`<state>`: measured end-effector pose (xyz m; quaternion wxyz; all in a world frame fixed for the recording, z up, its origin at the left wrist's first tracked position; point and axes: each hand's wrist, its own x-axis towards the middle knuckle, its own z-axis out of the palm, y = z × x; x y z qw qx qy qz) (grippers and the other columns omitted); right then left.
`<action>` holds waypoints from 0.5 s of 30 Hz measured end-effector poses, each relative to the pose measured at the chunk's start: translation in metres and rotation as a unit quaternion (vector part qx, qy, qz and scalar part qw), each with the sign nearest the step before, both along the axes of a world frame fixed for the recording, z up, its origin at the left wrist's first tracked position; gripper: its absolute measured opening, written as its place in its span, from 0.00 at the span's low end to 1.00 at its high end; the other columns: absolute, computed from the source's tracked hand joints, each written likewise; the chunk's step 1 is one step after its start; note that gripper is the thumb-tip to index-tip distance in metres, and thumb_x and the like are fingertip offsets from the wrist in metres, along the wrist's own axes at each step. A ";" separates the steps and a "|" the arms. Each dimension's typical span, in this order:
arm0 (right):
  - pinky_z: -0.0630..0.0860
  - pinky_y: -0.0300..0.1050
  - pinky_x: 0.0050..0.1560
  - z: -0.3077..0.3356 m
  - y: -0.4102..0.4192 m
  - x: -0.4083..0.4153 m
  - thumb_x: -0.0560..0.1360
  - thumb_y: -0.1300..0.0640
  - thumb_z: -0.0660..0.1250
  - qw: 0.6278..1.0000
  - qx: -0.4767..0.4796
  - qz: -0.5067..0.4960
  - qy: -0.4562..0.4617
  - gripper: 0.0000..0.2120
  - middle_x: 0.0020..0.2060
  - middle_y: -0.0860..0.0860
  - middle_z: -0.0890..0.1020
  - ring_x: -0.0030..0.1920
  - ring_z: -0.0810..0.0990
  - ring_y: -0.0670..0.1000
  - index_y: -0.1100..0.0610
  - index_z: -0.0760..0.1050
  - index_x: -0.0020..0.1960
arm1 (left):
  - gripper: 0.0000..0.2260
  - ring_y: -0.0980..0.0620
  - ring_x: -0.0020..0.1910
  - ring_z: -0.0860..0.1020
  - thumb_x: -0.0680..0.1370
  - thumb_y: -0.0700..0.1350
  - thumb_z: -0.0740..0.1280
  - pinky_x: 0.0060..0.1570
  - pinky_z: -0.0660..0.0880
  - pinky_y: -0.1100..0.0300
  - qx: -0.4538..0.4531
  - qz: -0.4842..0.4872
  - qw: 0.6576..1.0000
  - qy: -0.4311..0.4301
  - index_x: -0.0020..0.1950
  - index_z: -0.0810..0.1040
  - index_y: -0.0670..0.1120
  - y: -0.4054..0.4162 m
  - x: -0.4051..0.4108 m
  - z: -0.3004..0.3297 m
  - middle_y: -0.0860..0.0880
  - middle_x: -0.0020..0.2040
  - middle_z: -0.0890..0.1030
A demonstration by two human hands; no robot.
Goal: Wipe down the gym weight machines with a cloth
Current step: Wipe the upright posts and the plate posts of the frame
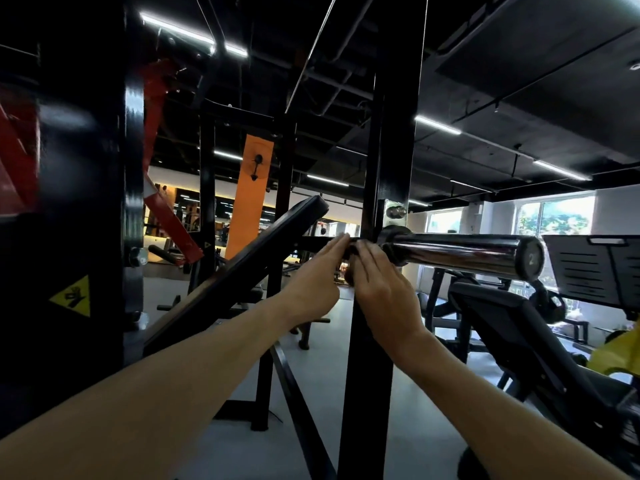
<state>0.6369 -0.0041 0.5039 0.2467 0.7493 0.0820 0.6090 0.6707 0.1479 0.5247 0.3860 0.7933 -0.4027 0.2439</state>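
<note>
Gym floor, dim, black ceiling with strip lights (437,125), windows (554,216) at right. Black upright post (388,161) carrying chrome barbell sleeve (460,251). Left hand (317,275) and right hand (377,285), fingers straight, flat at the bar beside the post. Inclined bench pad (242,268) behind. Yellow cloth (616,351) at right edge, well apart from both hands.

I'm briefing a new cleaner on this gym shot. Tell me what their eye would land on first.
First, the two hands: the left hand and right hand reach together to the black upright post at centre, fingers straight against it where the bar meets it. Next, the shiny chrome barbell sleeve juts rightward from that post. An orange panel glows behind, and a yellow warning sticker sits on the dark column at left.
</note>
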 end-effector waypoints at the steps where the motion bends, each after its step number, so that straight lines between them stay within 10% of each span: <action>1: 0.75 0.53 0.68 -0.008 -0.010 0.001 0.78 0.70 0.63 1.000 -0.023 -0.020 -0.004 0.19 0.68 0.65 0.76 0.71 0.73 0.61 0.70 0.73 0.68 | 0.42 0.60 0.80 0.50 0.75 0.23 0.57 0.78 0.54 0.64 0.002 -0.004 1.000 -0.004 0.84 0.49 0.51 0.000 0.000 0.000 0.56 0.83 0.50; 6: 0.70 0.52 0.71 -0.035 -0.030 -0.008 0.83 0.71 0.50 0.993 -0.071 -0.090 -0.018 0.21 0.73 0.68 0.69 0.75 0.68 0.63 0.72 0.64 0.75 | 0.44 0.58 0.81 0.49 0.74 0.23 0.56 0.80 0.55 0.57 0.035 -0.039 0.999 -0.008 0.84 0.47 0.51 -0.003 -0.006 -0.010 0.58 0.83 0.47; 9: 0.67 0.54 0.75 -0.010 -0.007 0.007 0.82 0.70 0.41 0.995 -0.045 -0.087 -0.003 0.24 0.72 0.69 0.70 0.75 0.68 0.65 0.72 0.61 0.75 | 0.43 0.58 0.81 0.50 0.74 0.23 0.57 0.74 0.53 0.70 0.019 -0.034 0.999 0.000 0.84 0.48 0.51 -0.005 -0.005 -0.005 0.57 0.83 0.48; 15: 0.76 0.51 0.67 -0.053 -0.026 -0.005 0.78 0.71 0.58 0.998 0.015 0.055 0.024 0.20 0.69 0.63 0.76 0.72 0.73 0.59 0.67 0.74 0.69 | 0.42 0.57 0.80 0.54 0.75 0.24 0.56 0.73 0.64 0.66 0.020 -0.034 0.999 -0.002 0.84 0.49 0.52 -0.003 -0.011 -0.002 0.59 0.83 0.48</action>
